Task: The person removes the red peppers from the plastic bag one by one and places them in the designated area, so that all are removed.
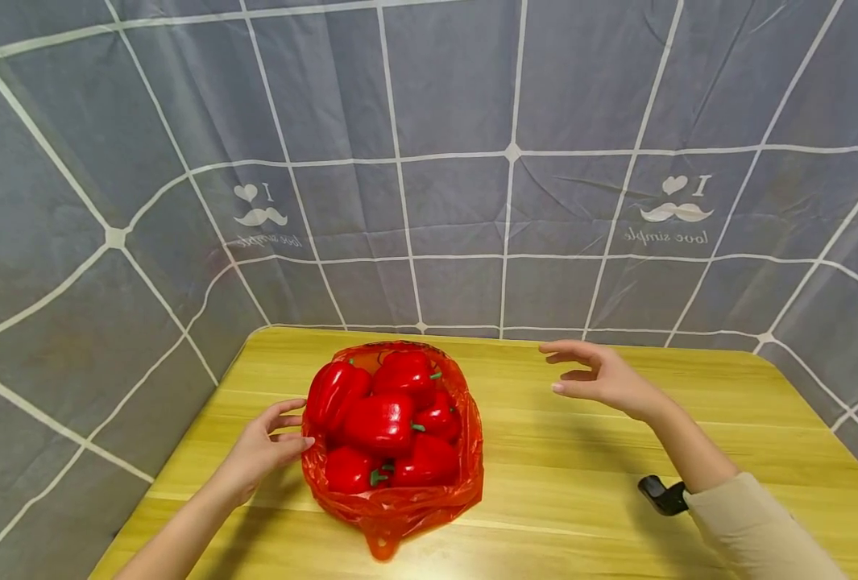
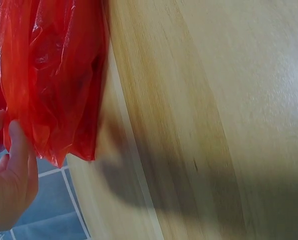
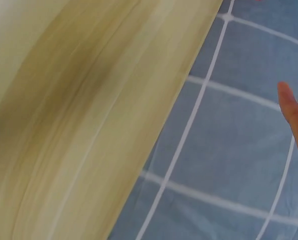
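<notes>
In the head view, a red plastic bag stands on the table with its mouth spread wide. Several shiny red bell peppers with green stems fill it. My left hand is at the bag's left rim, its thumb and fingers apart and their tips right at the plastic. The left wrist view shows the bag's side close up, with the left hand beside its rim. Well to the right of the bag, my right hand is held above the table, fingers loosely bent and holding nothing.
A light wood table lies under everything. Grey cloth with a white grid hangs along its back and sides. A black strap-like piece sticks out by the right sleeve.
</notes>
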Demonstrator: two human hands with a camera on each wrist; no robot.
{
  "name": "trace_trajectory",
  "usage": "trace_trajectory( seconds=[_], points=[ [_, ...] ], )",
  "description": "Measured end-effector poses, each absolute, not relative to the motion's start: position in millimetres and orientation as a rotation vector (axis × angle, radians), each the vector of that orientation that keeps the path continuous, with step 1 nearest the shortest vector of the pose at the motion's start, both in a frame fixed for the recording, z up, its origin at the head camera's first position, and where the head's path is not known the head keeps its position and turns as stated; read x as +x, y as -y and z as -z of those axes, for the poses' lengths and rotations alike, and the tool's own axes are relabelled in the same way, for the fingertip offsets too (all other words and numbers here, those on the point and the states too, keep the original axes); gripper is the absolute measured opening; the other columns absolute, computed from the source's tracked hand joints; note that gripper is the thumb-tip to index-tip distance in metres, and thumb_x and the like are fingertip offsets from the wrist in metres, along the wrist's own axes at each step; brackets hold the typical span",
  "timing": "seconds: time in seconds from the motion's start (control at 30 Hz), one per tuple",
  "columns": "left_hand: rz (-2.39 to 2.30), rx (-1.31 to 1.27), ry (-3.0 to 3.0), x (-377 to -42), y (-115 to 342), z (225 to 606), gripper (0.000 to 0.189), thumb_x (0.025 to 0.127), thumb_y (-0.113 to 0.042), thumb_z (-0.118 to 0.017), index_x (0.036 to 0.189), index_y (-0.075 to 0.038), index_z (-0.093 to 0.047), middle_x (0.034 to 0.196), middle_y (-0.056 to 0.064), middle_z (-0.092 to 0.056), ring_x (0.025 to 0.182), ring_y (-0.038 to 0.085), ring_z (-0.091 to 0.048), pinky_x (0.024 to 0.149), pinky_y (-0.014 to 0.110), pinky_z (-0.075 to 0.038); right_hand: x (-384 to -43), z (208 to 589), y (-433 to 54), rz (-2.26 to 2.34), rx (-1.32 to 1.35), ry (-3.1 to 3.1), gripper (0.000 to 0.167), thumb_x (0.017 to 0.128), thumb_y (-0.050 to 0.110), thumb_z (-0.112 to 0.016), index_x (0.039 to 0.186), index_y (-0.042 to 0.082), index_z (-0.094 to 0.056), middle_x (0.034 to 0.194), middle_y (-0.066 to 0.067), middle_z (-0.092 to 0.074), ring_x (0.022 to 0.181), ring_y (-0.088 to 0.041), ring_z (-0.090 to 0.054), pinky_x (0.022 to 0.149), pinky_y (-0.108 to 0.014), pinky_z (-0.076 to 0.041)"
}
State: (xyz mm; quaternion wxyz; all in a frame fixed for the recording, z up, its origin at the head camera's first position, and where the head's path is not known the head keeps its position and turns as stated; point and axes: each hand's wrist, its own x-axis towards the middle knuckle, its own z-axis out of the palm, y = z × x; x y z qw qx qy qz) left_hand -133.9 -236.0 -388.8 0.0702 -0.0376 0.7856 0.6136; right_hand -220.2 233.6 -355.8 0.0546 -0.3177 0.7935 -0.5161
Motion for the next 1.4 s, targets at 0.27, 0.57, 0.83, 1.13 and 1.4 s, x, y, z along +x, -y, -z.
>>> trace_trajectory(
  seconds=[0.27, 0.57, 0.83, 1.13, 1.4],
  points=[
    [-1.803, -0.139, -2.409, -135, 234, 390, 0.062, 0.082, 0.002, -0.064, 0.137, 0.004, -0.035, 0.117, 0.024, -0.048, 0.086, 0.019, -0.059, 0.073, 0.031, -0.055, -235, 356, -187, 1.596, -0.941, -2.319, 0.053, 0.079, 0.008, -0.073, 0.128, 0.005, -0.054, 0.129, -0.012, -0.052, 0.112, -0.016, -0.052, 0.087, -0.034, -0.05],
    [-1.796, -0.135, -2.421, -135, 234, 390, 0.061, 0.081, 0.003, -0.064, 0.136, 0.003, -0.036, 0.114, 0.023, -0.051, 0.086, 0.019, -0.059, 0.073, 0.03, -0.055, -249, 357, -146, 1.568, -0.998, -2.245, 0.051, 0.078, 0.007, -0.073, 0.126, 0.006, -0.056, 0.128, -0.011, -0.053, 0.115, -0.027, -0.051, 0.093, -0.046, -0.045],
    [-1.791, -0.138, -2.414, -135, 236, 392, 0.062, 0.082, 0.001, -0.065, 0.136, 0.003, -0.035, 0.112, 0.022, -0.052, 0.085, 0.018, -0.06, 0.073, 0.031, -0.055, -260, 361, -115, 1.582, -1.038, -2.127, 0.049, 0.079, 0.005, -0.072, 0.125, -0.001, -0.056, 0.13, -0.021, -0.05, 0.118, -0.039, -0.045, 0.094, -0.057, -0.04],
    [-1.859, -0.116, -2.334, -136, 236, 391, 0.063, 0.083, 0.005, -0.063, 0.137, 0.005, -0.031, 0.114, 0.023, -0.05, 0.085, 0.017, -0.061, 0.074, 0.033, -0.055, -252, 353, -91, 1.545, -1.04, -2.129, 0.045, 0.078, -0.003, -0.07, 0.121, -0.004, -0.059, 0.134, -0.02, -0.046, 0.121, -0.038, -0.043, 0.097, -0.053, -0.038],
    [-1.904, -0.066, -2.262, -138, 241, 395, 0.066, 0.083, 0.004, -0.064, 0.139, 0.006, -0.028, 0.112, 0.02, -0.051, 0.086, 0.017, -0.061, 0.076, 0.035, -0.054, -244, 338, -80, 1.428, -1.058, -2.189, 0.044, 0.078, 0.005, -0.071, 0.121, 0.0, -0.061, 0.138, -0.02, -0.042, 0.13, -0.032, -0.033, 0.099, -0.052, -0.038]
  ],
)
